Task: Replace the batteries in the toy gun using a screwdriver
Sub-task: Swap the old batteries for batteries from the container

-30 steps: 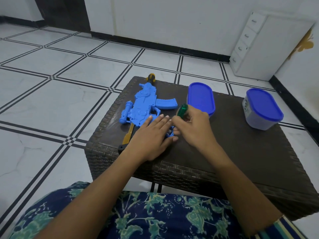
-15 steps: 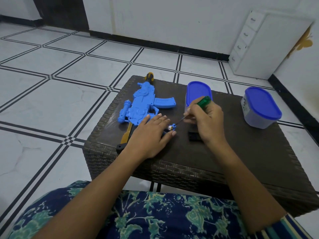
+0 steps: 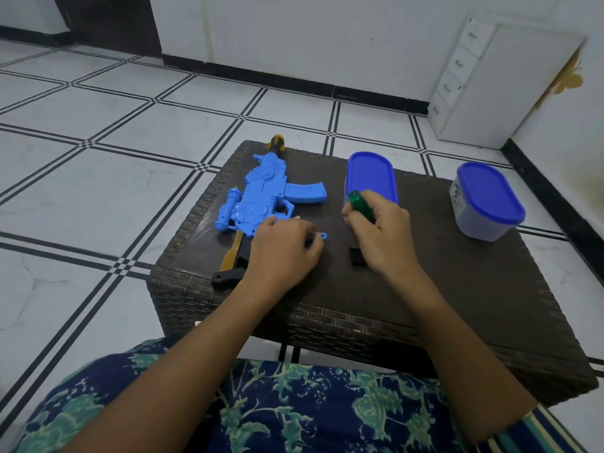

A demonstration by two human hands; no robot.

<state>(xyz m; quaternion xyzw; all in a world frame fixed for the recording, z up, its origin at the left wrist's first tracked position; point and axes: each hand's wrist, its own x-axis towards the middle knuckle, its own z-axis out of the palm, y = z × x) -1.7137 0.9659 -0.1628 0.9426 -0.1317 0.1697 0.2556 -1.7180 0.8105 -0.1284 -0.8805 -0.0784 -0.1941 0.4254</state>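
Observation:
A blue toy gun [image 3: 261, 199] with a yellow and black stock lies flat on the left half of the dark wicker table [image 3: 457, 289]. My left hand [image 3: 284, 246] rests on the gun's grip end, fingers curled down over it. My right hand [image 3: 380, 233] is closed around a green-handled screwdriver [image 3: 359, 204], lifted to the right of the gun; the shaft is hidden by my fingers. A small black cover piece [image 3: 357, 256] lies on the table under my right hand.
Two plastic tubs with blue lids stand on the table: one [image 3: 371, 176] just behind my right hand, the other [image 3: 487, 201] near the right edge. A white drawer unit [image 3: 483, 86] stands against the far wall. Tiled floor surrounds the table.
My right hand has drawn the screwdriver away from the gun toward the right. The black cover piece now lies on the table. My left hand's fingers have curled over the gun's grip.

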